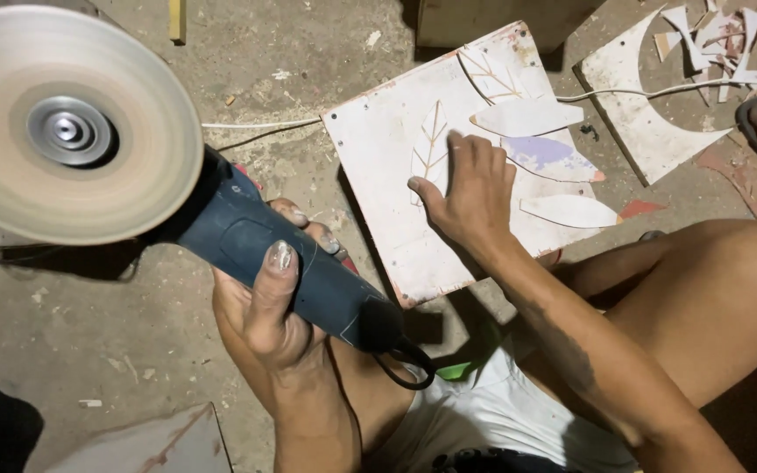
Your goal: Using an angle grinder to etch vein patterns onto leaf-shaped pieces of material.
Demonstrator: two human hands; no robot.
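here, left hand [278,307] grips grinder [265,250] — right hand [475,193] presses board [387,140].

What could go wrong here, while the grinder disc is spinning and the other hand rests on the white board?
1. The left hand alone holds the angle grinder; its blurred disc seems to be spinning, with no guard visible, so a slip could cut.
2. The right hand lies flat on the white board, exposed if the disc comes there.
3. The bare legs are close to the tool.
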